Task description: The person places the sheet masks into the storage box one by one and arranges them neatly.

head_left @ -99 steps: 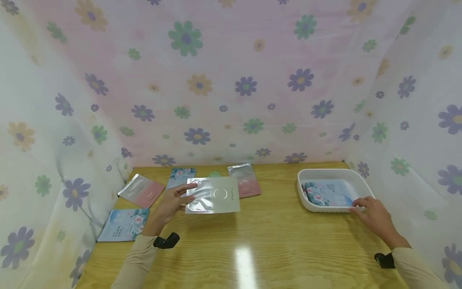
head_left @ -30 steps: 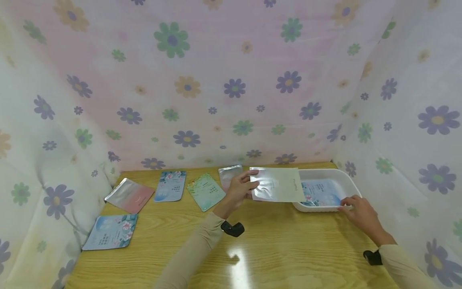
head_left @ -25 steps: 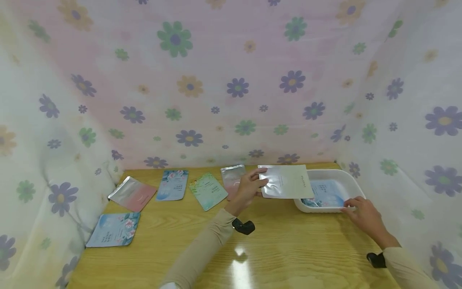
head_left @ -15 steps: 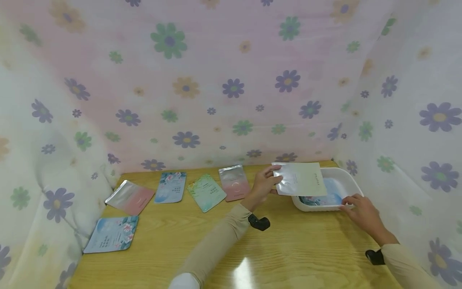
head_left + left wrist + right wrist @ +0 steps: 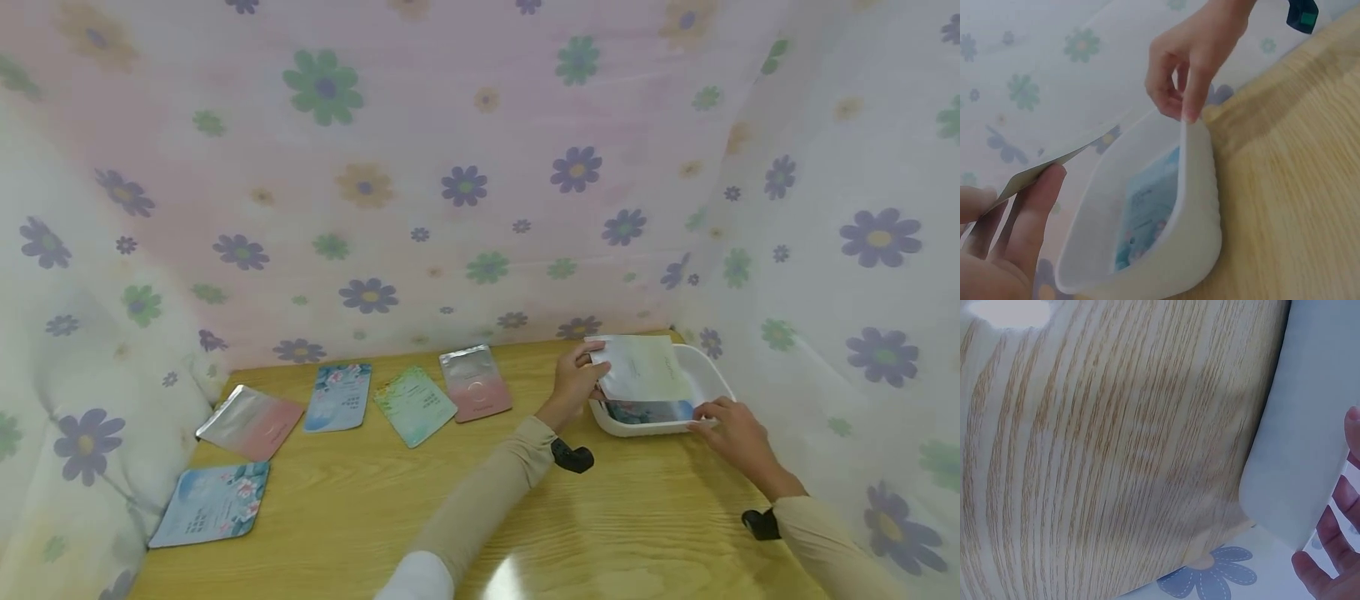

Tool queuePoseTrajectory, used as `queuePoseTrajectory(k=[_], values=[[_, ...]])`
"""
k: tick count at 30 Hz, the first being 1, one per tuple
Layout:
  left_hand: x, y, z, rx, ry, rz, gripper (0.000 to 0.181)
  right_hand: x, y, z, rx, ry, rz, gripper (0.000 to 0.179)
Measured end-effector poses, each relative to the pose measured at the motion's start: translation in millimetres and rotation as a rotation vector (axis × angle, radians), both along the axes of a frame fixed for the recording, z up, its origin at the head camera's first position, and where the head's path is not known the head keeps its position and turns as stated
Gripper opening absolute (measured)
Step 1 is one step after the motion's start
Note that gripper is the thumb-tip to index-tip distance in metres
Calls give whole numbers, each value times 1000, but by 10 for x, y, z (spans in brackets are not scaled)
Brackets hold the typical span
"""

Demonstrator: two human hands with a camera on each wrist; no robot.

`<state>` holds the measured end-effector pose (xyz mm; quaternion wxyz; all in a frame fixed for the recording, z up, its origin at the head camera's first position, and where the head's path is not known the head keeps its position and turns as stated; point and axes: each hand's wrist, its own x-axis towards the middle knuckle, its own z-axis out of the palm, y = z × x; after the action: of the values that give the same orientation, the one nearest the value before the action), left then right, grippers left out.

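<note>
Illegible print on the packets (image 5: 645,371)

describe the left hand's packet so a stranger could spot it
On the yellowish wooden table, find the white rounded tub at right. By its left end, the left hand pinches a flat silver-and-cream foil packet. Unlike the blue floral packet inside the tub, it is held aloft and shows no flowers.

– What colour is the held pouch (image 5: 645,368)?
– Shiny silver, then pale green
– And the tub (image 5: 1196,247)?
– All plain white
– The wooden table (image 5: 360,508)?
– Yellowy brown, with wavy lines
– What about the curtain (image 5: 435,92)?
– Pink and white, with purple, green and orange flowers
– And the rest?
– Pink and silver pouches (image 5: 476,387), a light green packet (image 5: 416,407), and blue packets (image 5: 337,400) with pink flowers
</note>
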<state>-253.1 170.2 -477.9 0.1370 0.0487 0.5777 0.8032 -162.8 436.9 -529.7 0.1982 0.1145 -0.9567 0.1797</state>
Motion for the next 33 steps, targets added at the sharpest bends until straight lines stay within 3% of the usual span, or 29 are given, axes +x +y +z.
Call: queuePoseTrajectory(k=[6,18,23,26,33], values=[[-25,190,-109,-26,-22,27,35,11,-4,5,-5,5,-3,15],[-18,397,-261,-35,-98,-59,38,28,-24,33,4,67,23,20],[11,432,-323,-20,-97,-93,39,16,-28,31,-2,49,3,19],[25,457,-376,-104,-29,-105,36,20,-20,12,-3,29,-14,17],[-42,544,-449,-515,265,-61,29,10,7,-3,0,54,8,17]])
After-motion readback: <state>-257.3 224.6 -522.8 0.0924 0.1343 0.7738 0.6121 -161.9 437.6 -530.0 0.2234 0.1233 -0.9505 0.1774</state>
